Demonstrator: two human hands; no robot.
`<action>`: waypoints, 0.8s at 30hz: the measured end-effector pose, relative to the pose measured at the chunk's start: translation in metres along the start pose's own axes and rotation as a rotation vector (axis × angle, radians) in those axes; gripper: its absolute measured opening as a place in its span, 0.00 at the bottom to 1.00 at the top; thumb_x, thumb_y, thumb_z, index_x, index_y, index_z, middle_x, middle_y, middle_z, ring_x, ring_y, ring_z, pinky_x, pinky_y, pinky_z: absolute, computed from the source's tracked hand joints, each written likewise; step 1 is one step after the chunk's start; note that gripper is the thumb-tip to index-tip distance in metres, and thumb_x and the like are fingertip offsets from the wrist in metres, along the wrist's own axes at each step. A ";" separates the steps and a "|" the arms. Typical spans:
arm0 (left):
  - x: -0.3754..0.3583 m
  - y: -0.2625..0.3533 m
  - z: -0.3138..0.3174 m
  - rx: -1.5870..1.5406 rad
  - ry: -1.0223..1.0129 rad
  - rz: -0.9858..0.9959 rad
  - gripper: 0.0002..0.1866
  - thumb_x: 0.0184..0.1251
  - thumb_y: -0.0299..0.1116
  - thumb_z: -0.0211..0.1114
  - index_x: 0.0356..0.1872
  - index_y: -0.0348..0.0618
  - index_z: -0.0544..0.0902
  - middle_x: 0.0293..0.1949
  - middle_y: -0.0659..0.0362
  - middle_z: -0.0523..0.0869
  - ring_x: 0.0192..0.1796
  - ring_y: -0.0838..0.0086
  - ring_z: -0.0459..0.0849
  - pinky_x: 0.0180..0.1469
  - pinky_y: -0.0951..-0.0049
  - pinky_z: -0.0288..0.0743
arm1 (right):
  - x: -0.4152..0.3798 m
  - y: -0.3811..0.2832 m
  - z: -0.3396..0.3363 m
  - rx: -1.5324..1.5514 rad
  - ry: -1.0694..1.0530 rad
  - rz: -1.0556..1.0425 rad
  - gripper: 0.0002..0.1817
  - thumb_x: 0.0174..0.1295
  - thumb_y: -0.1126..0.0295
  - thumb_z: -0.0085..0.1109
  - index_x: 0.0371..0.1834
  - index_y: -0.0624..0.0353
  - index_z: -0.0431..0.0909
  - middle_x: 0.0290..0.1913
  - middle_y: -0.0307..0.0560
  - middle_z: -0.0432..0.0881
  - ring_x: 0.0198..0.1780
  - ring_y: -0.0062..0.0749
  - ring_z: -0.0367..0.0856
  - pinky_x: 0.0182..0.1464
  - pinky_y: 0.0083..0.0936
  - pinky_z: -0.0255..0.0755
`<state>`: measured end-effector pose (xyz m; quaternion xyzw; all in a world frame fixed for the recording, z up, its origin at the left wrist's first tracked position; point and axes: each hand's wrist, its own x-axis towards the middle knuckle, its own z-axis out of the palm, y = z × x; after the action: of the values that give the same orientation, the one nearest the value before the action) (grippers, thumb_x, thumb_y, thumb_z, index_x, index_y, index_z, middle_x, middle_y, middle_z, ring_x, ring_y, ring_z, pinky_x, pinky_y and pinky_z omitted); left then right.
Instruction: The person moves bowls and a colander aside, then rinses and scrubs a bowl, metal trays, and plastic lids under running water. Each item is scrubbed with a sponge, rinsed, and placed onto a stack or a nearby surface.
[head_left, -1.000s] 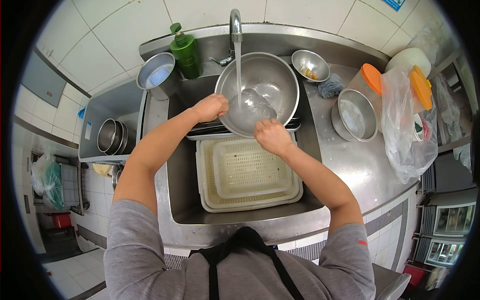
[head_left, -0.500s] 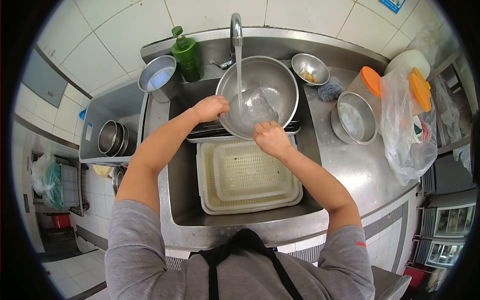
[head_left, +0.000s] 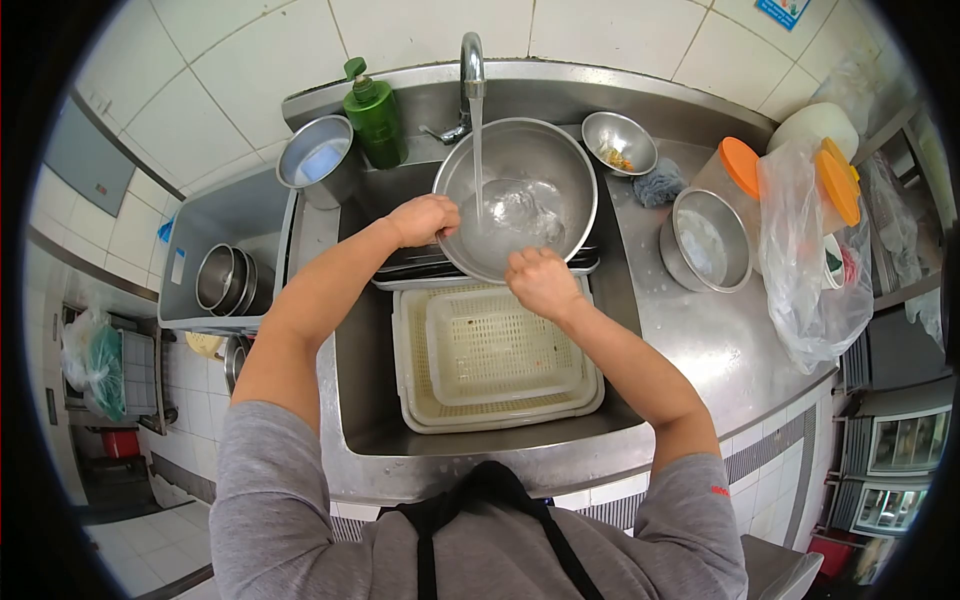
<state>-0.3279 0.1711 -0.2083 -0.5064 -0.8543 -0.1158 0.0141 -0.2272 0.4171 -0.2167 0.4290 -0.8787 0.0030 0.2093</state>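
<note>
A large metal bowl (head_left: 562,175) is under the running faucet (head_left: 472,70), with water pooling inside it. My left hand (head_left: 422,220) grips its rim on the left side, fingers closed. At the near rim, my right hand (head_left: 542,280) is also closed round the edge. Beneath the bowl, dark flat items (head_left: 410,262) lie across the sink, only partly visible. Nearer to me, stacked cream plastic baskets (head_left: 505,345) with perforated bottoms sit in the sink (head_left: 370,425).
Left of the faucet stand a green pump bottle (head_left: 375,120) and a metal pot (head_left: 318,165). A grey bin (head_left: 185,270) holds metal pots. On the right counter are a small bowl with scraps (head_left: 620,140), a scouring pad (head_left: 660,182), a metal container (head_left: 705,240) and a plastic bag (head_left: 800,260).
The water in the bowl has shifted and swirls differently. Both hands keep their hold on the rim, almost in the same place.
</note>
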 end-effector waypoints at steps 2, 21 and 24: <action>0.001 -0.003 -0.001 0.040 -0.081 0.004 0.08 0.38 0.24 0.61 0.17 0.44 0.68 0.25 0.59 0.74 0.37 0.63 0.74 0.41 0.67 0.69 | 0.000 0.000 0.000 0.005 0.002 0.006 0.05 0.42 0.70 0.54 0.13 0.54 0.75 0.23 0.39 0.73 0.31 0.30 0.74 0.33 0.25 0.67; 0.016 0.062 0.001 -0.070 -0.342 -0.001 0.22 0.64 0.51 0.48 0.43 0.43 0.76 0.35 0.51 0.82 0.40 0.55 0.79 0.43 0.59 0.71 | 0.003 0.004 0.003 0.108 0.013 0.186 0.05 0.45 0.69 0.54 0.16 0.54 0.77 0.25 0.39 0.74 0.34 0.31 0.75 0.35 0.27 0.69; 0.013 0.059 -0.002 -0.239 -0.341 -0.056 0.20 0.68 0.45 0.40 0.41 0.42 0.77 0.35 0.47 0.81 0.40 0.54 0.78 0.45 0.58 0.71 | 0.005 -0.006 0.011 0.128 0.028 0.202 0.05 0.45 0.69 0.54 0.18 0.54 0.78 0.27 0.40 0.74 0.35 0.32 0.76 0.36 0.28 0.69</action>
<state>-0.2827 0.2090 -0.1934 -0.4929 -0.8382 -0.1294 -0.1940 -0.2293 0.4072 -0.2254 0.3505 -0.9125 0.0863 0.1924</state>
